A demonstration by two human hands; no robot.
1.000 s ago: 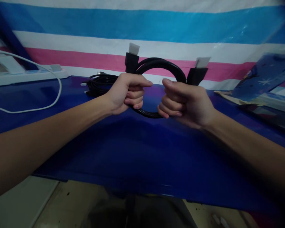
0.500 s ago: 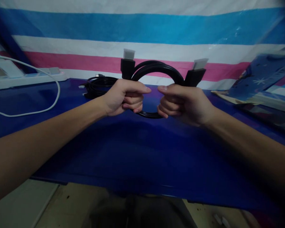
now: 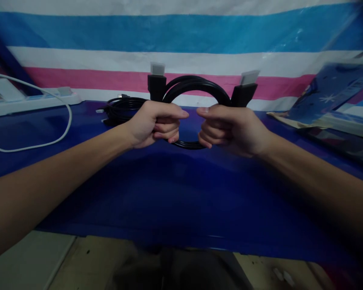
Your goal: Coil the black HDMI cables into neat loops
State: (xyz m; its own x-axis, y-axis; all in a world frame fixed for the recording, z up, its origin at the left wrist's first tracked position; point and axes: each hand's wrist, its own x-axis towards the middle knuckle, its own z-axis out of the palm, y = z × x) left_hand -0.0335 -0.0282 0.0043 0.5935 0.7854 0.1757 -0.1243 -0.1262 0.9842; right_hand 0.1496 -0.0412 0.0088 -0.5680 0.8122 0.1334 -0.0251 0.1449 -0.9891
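Observation:
A coiled black HDMI cable (image 3: pixel 196 83) is held up above the blue table (image 3: pixel 181 193), its loop standing roughly upright. My left hand (image 3: pixel 159 123) is closed around the loop's left side, and my right hand (image 3: pixel 230 128) grips the right side. Both thumbs point inward with a small gap between them. Behind the left fist rises one plug (image 3: pixel 157 82) with a pale cap over its tip. The other capped plug (image 3: pixel 245 88) sticks up behind the right fist, leaning right. My fingers hide parts of the coil.
Another coiled black cable (image 3: pixel 124 108) lies on the table behind my left wrist. A white power strip (image 3: pixel 33 102) and a white cord (image 3: pixel 69 121) are at the left. On the right stands a blue box (image 3: pixel 326 96) beside a dark flat object (image 3: pixel 341 143). A striped sheet (image 3: pixel 181 34) hangs behind.
Both hands and the held cable appear slightly further left in the view, as does much of the background. The grip on the cable looks the same.

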